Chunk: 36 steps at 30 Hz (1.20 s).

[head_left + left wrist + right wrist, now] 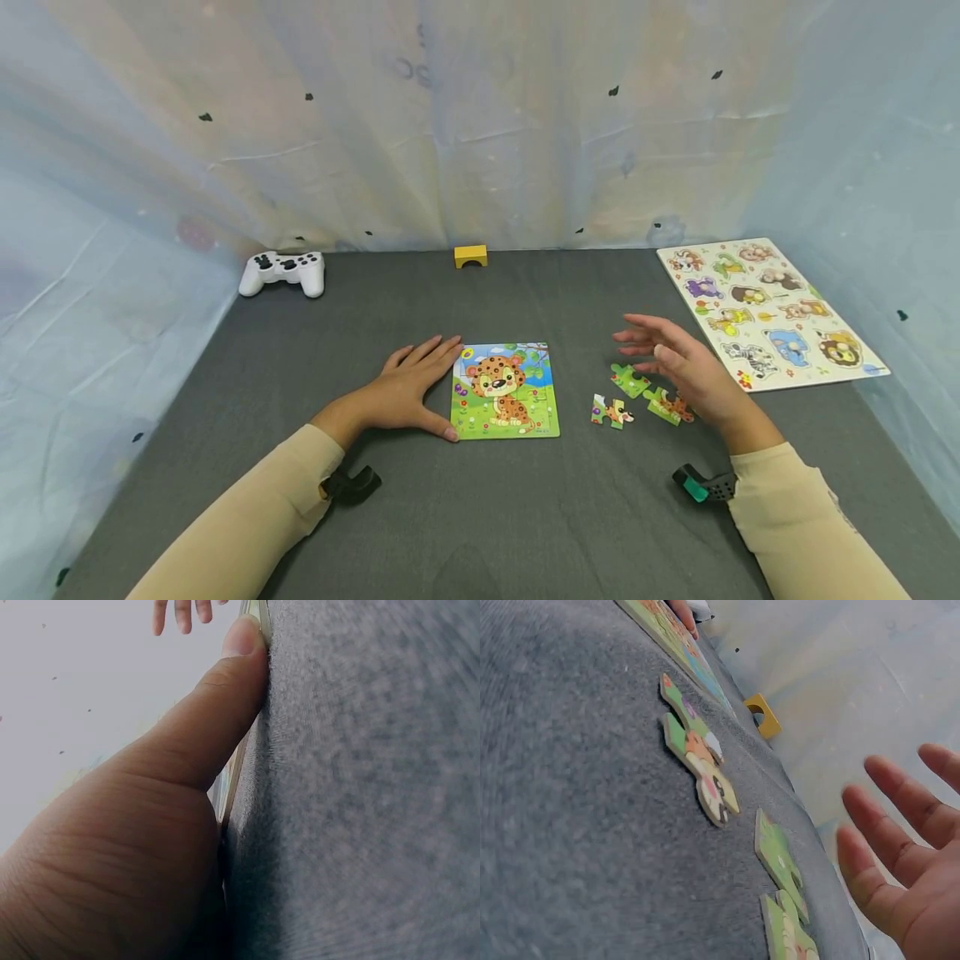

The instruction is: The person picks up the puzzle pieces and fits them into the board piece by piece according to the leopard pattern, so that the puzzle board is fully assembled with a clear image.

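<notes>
Sheets (517, 158) enclosing a table (570, 525) suggest a booth.

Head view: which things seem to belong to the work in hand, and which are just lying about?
Likely in the job:
- leopard puzzle, touched by the left hand
- loose puzzle pieces, near the right hand

Apparently lying about:
- white game controller
- yellow block
- animal board

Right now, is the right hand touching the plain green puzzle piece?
Apart. The right wrist view shows the right hand clear of the green piece, with grey cloth visible between them.
</notes>
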### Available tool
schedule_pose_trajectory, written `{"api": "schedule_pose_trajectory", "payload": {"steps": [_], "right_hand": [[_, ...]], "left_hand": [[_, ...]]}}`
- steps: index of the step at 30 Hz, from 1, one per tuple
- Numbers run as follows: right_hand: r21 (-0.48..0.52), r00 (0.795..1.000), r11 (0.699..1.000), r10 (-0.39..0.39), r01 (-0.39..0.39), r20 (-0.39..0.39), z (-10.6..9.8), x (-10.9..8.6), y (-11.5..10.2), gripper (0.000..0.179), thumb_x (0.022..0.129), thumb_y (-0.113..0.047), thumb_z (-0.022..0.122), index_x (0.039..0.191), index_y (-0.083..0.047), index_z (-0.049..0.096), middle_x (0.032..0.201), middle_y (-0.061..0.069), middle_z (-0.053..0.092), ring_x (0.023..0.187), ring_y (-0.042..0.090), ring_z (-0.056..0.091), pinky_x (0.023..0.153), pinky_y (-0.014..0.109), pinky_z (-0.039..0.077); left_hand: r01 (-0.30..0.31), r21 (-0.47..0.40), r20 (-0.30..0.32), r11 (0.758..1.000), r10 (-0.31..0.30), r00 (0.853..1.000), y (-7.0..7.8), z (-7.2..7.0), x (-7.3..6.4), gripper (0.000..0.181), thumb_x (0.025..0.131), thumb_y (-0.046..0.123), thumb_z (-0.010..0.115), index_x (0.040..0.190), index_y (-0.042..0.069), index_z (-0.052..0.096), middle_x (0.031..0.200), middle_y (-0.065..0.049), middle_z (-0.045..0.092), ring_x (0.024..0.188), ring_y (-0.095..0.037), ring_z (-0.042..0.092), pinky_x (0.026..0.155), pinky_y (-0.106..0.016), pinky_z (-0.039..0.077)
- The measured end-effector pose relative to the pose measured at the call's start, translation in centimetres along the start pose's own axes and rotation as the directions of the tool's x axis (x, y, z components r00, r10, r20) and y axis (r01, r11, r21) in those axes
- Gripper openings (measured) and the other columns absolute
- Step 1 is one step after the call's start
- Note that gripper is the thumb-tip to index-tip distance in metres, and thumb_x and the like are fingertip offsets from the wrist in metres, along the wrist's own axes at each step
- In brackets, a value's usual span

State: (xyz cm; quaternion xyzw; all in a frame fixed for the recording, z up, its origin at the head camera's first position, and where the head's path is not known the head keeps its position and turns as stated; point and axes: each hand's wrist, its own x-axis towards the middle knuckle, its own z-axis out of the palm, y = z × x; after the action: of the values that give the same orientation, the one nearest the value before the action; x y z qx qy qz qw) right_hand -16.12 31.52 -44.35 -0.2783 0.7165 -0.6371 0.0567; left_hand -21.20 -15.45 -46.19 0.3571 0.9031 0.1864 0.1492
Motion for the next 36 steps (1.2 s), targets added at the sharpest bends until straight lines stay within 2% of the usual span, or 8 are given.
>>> {"api": "schedule_pose_trajectory", "payload": {"steps": [6, 11, 15, 19, 24, 31, 34, 36], "right_hand": [[-0.115, 0.989, 0.991, 0.088, -0.074, 0.121, 0.3, -0.2, 0.8, 0.065, 0.114, -0.012, 0.053, 0.172, -0.002, 0.025, 0.159, 0.032, 0.044, 0.14, 0.042, 0.054, 0.105, 0.034, 0.051], [-0.268, 0.964, 0.948, 0.22, -0.175, 0.152, 0.7, -0.2, 1.4, 0.076, 0.105, -0.012, 0.074, 0.17, -0.006, 0.036, 0.163, 0.02, 0.045, 0.145, 0.041, 0.046, 0.109, 0.03, 0.045], [-0.434, 0.953, 0.885, 0.258, -0.169, 0.156, 1.2, -0.3, 1.2, 0.065, 0.099, -0.025, 0.085, 0.156, -0.013, 0.058, 0.164, 0.01, 0.045, 0.149, 0.036, 0.042, 0.113, 0.046, 0.042], [-0.548, 0.959, 0.826, 0.248, -0.133, 0.141, 2.0, 0.0, 0.8, 0.049, 0.094, -0.036, 0.09, 0.136, -0.017, 0.071, 0.163, 0.013, 0.046, 0.149, 0.042, 0.039, 0.112, 0.066, 0.037], [-0.606, 0.966, 0.784, 0.241, -0.134, 0.097, 3.1, 0.1, 0.1, 0.035, 0.094, -0.033, 0.09, 0.12, -0.018, 0.073, 0.159, 0.017, 0.049, 0.146, 0.047, 0.04, 0.108, 0.067, 0.038], [-0.632, 0.979, 0.767, 0.195, -0.109, 0.067, 4.3, 0.1, -0.4, 0.026, 0.095, -0.02, 0.09, 0.113, -0.016, 0.072, 0.148, 0.017, 0.057, 0.138, 0.046, 0.048, 0.104, 0.064, 0.043], [-0.631, 0.982, 0.768, 0.182, -0.108, 0.052, 4.6, 0.2, -0.6, 0.026, 0.096, -0.014, 0.088, 0.114, -0.017, 0.07, 0.131, 0.006, 0.066, 0.125, 0.035, 0.058, 0.098, 0.057, 0.048], [-0.605, 0.981, 0.785, 0.189, -0.13, 0.034, 4.7, 0.3, -0.6, 0.023, 0.098, -0.011, 0.085, 0.115, -0.018, 0.07, 0.12, -0.003, 0.068, 0.115, 0.025, 0.063, 0.094, 0.05, 0.051]], "left_hand": [[0.003, 0.002, 0.004, 1.0, -0.003, 1.0, 0.1, -0.1, 0.0, 0.137, 0.08, 0.081, 0.081, 0.178, 0.017, 0.011, 0.183, 0.001, 0.003, 0.166, -0.027, -0.002, 0.125, -0.065, 0.001], [0.005, -0.001, 0.002, 1.0, -0.005, 1.0, 0.1, -0.1, 0.0, 0.137, 0.079, 0.082, 0.081, 0.178, 0.017, 0.011, 0.182, 0.001, 0.004, 0.166, -0.027, -0.001, 0.125, -0.065, 0.001], [0.009, 0.007, 0.002, 1.0, -0.009, 1.0, 0.1, 0.0, 0.0, 0.138, 0.079, 0.082, 0.081, 0.178, 0.018, 0.01, 0.182, 0.002, 0.003, 0.166, -0.027, -0.001, 0.125, -0.066, 0.001], [0.012, 0.014, 0.002, 1.0, -0.012, 1.0, 0.0, 0.1, 0.1, 0.138, 0.079, 0.083, 0.081, 0.178, 0.019, 0.009, 0.182, 0.003, 0.003, 0.166, -0.025, -0.002, 0.125, -0.064, 0.001], [0.008, 0.005, -0.001, 1.0, -0.008, 1.0, 0.1, 0.1, 0.0, 0.138, 0.079, 0.082, 0.081, 0.178, 0.019, 0.01, 0.182, 0.002, 0.003, 0.166, -0.027, -0.001, 0.124, -0.066, 0.001], [0.007, 0.013, 0.0, 1.0, -0.007, 1.0, 0.1, 0.0, 0.0, 0.137, 0.079, 0.082, 0.081, 0.178, 0.019, 0.01, 0.183, 0.002, 0.003, 0.166, -0.027, -0.001, 0.124, -0.066, 0.001], [0.007, 0.006, 0.001, 1.0, -0.007, 1.0, 0.1, 0.0, 0.0, 0.137, 0.079, 0.081, 0.081, 0.178, 0.019, 0.009, 0.183, 0.002, 0.003, 0.166, -0.028, -0.001, 0.124, -0.067, 0.001], [0.006, 0.003, 0.001, 1.0, -0.006, 1.0, 0.1, 0.0, 0.0, 0.137, 0.079, 0.082, 0.081, 0.178, 0.019, 0.009, 0.183, 0.001, 0.003, 0.166, -0.028, -0.001, 0.124, -0.067, 0.001]]}}
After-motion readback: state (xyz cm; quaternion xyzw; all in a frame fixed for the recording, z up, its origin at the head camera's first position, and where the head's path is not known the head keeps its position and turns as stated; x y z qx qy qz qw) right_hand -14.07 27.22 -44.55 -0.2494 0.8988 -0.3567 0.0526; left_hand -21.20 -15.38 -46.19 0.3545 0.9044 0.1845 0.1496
